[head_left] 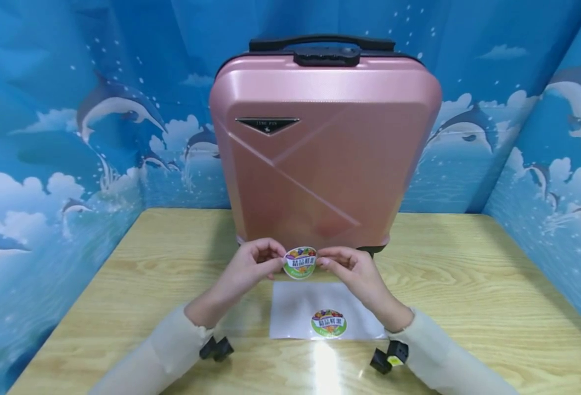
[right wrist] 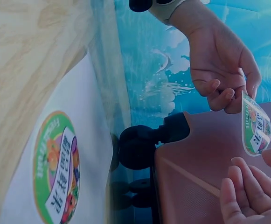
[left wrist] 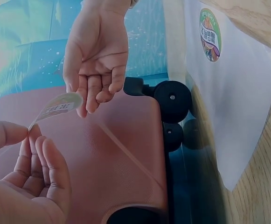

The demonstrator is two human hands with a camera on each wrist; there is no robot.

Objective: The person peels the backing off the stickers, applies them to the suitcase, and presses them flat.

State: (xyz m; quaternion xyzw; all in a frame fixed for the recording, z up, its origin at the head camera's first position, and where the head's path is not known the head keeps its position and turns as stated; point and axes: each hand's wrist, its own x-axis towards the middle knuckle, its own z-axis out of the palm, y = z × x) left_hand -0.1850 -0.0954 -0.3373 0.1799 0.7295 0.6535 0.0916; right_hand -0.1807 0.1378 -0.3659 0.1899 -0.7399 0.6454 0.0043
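A round fruit sticker [head_left: 300, 263] with a green lower half and dark lettering is held up in front of the pink suitcase [head_left: 315, 164]. My left hand [head_left: 255, 264] pinches its left edge between thumb and forefinger. On the opposite edge, my right hand [head_left: 351, 270] pinches it the same way. The left wrist view shows the sticker [left wrist: 58, 108] slightly bent between both hands, apart from the suitcase. Below the hands lies a white sheet [head_left: 290, 312] on the table, bearing a second sticker [head_left: 328, 323] of the same design.
The suitcase stands upright on the wooden table [head_left: 147, 285], its black wheels [left wrist: 172, 100] at the bottom and a black handle [head_left: 322, 41] on top. A triangular badge [head_left: 268, 125] sits at its upper left. A blue dolphin-print curtain [head_left: 48, 137] surrounds the table.
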